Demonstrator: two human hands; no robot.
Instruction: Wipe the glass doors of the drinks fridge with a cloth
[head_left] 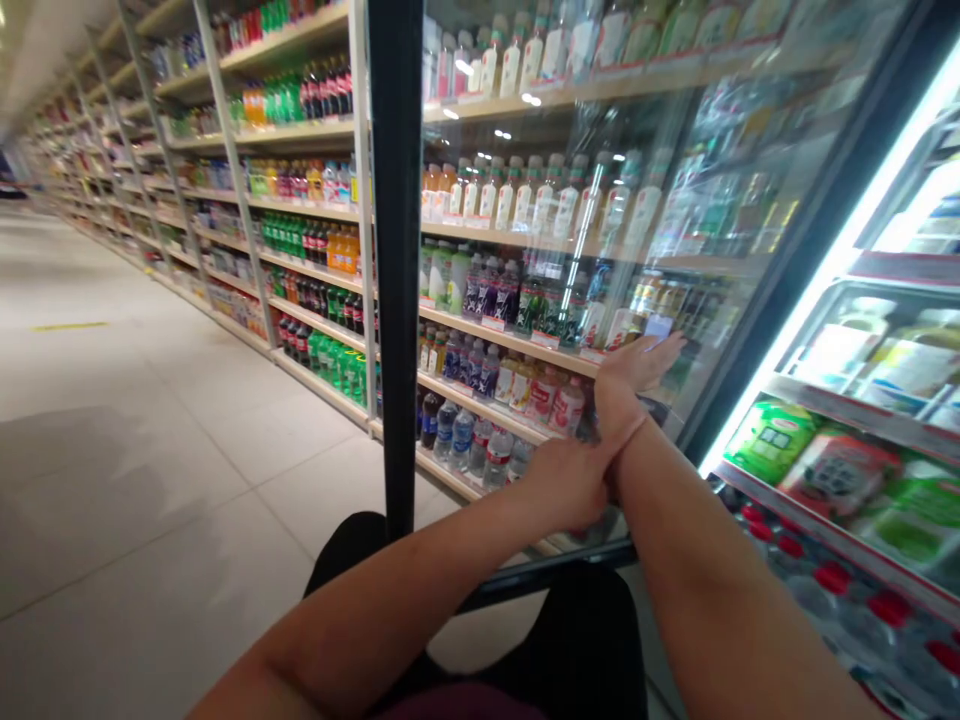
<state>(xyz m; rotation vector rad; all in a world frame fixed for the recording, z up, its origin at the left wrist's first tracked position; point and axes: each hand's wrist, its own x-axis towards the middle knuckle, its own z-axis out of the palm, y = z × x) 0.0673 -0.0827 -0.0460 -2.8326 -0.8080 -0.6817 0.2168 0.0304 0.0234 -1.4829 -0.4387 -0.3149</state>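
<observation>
Pale tiled floor spreads below and to the left of both sets of fingers. Beyond them, on the left, a long run of shelving stacked with drinks recedes into the distance. Nearer than that stands the black-framed glass door, swung out, its pane just beyond the right fingers and its dark upright well to the left of both hands. To the right of the fingers a brightly lit cooler is exposed. Below the fingers I see the person's bent knees in black.

The right hand is stretched toward the glass, fingers extended and loosely spread, with nothing visible in them; I can't tell whether they touch the pane. Just below and to their left, the left hand crosses to the right wrist, its fingers partly hidden; how far they are closed, or whether they grip anything, I can't tell.

Through the pane, white-labelled bottles stand in a row above and to the left of the right fingers. Lower right of them, in the cooler, sit a green pack and, lower again, bottles with red caps.
</observation>
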